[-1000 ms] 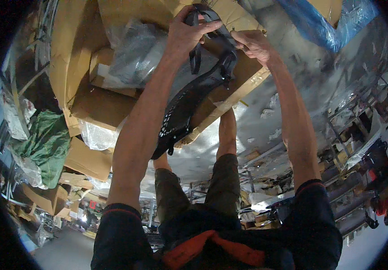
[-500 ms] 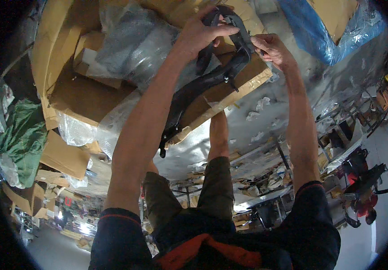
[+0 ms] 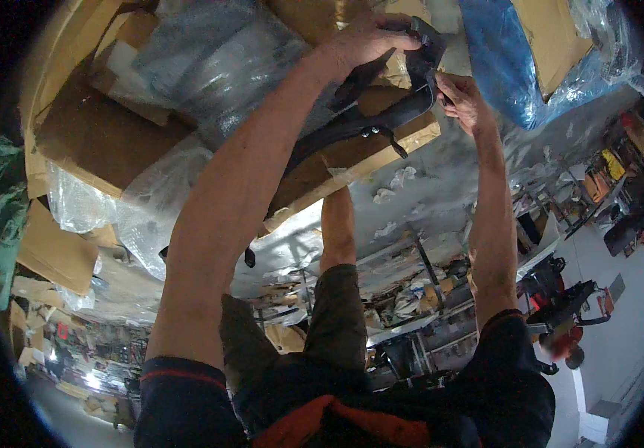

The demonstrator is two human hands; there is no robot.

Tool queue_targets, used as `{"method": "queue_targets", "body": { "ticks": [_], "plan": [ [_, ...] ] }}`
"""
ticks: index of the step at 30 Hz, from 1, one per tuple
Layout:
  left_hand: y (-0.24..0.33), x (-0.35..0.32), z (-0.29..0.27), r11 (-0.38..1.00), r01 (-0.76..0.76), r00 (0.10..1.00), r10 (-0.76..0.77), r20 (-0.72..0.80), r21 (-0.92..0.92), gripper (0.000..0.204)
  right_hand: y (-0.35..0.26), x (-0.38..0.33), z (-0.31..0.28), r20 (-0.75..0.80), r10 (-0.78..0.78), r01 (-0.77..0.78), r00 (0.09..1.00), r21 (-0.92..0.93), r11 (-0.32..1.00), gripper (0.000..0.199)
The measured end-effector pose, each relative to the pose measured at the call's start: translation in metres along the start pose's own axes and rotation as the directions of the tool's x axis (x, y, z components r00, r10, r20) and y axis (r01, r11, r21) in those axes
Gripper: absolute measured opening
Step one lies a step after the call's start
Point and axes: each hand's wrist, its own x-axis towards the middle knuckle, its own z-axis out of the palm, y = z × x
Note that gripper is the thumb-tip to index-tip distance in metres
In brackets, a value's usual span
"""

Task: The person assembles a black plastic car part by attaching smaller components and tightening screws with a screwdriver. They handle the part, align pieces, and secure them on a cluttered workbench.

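Both my arms reach far forward. My left hand grips the top of a black strap-like piece with a curved loop end and a small buckle. My right hand pinches the same black piece at its right side, just below the loop. The long black part hangs down behind my left forearm toward my legs. Its lower end is partly hidden by my arm.
Flattened cardboard and clear plastic wrap lie on the left. A blue plastic sheet lies at the upper right. The grey floor carries paper scraps. A metal frame and red-black equipment stand at the right.
Both hands have moved up and right in view with the black piece. The view has swung, so the green cloth on the left is now almost out of sight.
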Motion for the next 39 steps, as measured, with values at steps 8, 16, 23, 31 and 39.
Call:
{"method": "queue_targets", "body": {
  "ticks": [8,16,23,31,39],
  "plan": [
    [-0.007,0.003,-0.008,0.999,-0.034,0.996,0.032,0.078,0.024,0.052,0.005,-0.012,-0.001,-0.019,-0.018,0.02,1.0,0.097,0.995,0.036],
    [-0.02,0.007,-0.006,0.994,-0.016,0.996,0.025,0.086,-0.105,0.045,0.007,-0.021,0.0,0.004,-0.057,0.055,0.998,0.176,0.983,0.033],
    [-0.018,0.01,-0.002,0.99,-0.111,0.993,0.114,0.025,-0.091,0.045,0.008,-0.006,0.003,0.03,-0.115,0.103,0.993,0.266,0.959,0.03],
    [0.004,0.029,-0.013,0.98,-0.172,0.937,0.193,0.292,-0.097,0.066,-0.005,0.001,-0.007,0.028,-0.174,0.163,0.984,0.237,0.958,0.028],
    [0.019,-0.015,-0.009,0.953,-0.221,0.97,0.236,-0.05,0.207,0.074,-0.019,0.02,-0.01,0.186,-0.239,0.201,0.953,0.204,0.958,0.025]
  ]
}}
